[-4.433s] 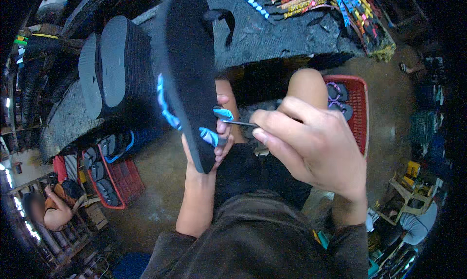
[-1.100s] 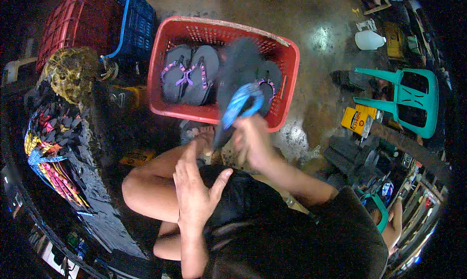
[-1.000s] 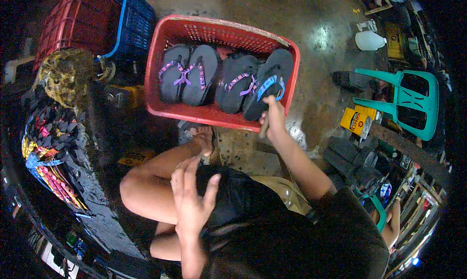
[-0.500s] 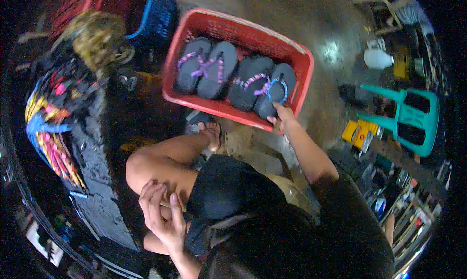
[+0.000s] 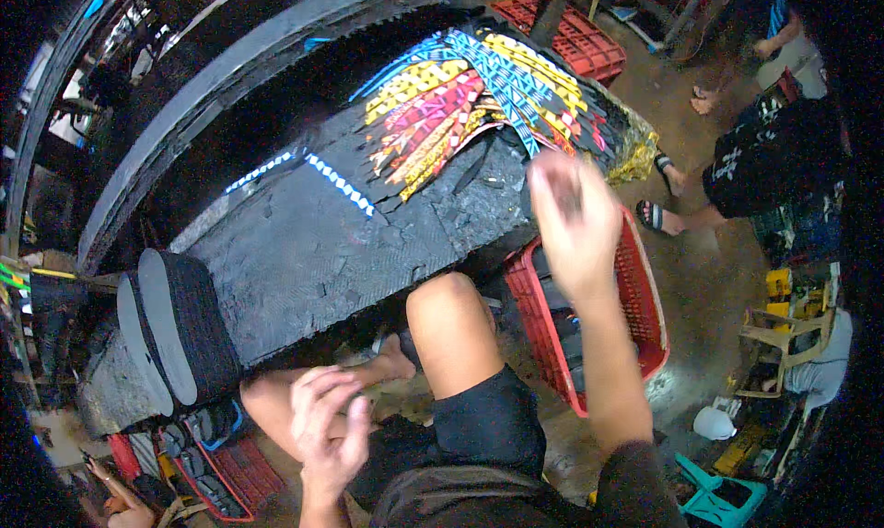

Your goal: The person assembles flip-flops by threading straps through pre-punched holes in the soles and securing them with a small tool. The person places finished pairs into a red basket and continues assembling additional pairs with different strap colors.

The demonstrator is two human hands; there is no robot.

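My right hand [image 5: 578, 217], smeared by motion, is raised over the table's edge beside a fanned pile of patterned straps [image 5: 428, 114] in yellow, blue, pink and orange. Whether it holds anything cannot be made out. Close to my bent knee, my left hand [image 5: 330, 422] hovers with loosely curled, parted fingers and nothing in them. One blue-and-white strap [image 5: 341, 185] lies bent on the dark, worn worktable [image 5: 304, 252]. Several thick black and grey soles [image 5: 180, 325] stand on edge at its left end. Below my right forearm is a red basket [image 5: 532, 312], its contents mostly hidden.
Another person's leg [image 5: 686, 224] is at the right, past the basket. A green plastic chair [image 5: 723, 500] and a white jug [image 5: 715, 423] are at lower right. A second red basket [image 5: 575, 40] lies beyond the table. Another crate [image 5: 249, 477] sits at lower left.
My view has swung left from the basket of flip-flops to the worktable. My right hand has left the flip-flop in the basket and risen toward the straps. My left hand remains loosely curled.
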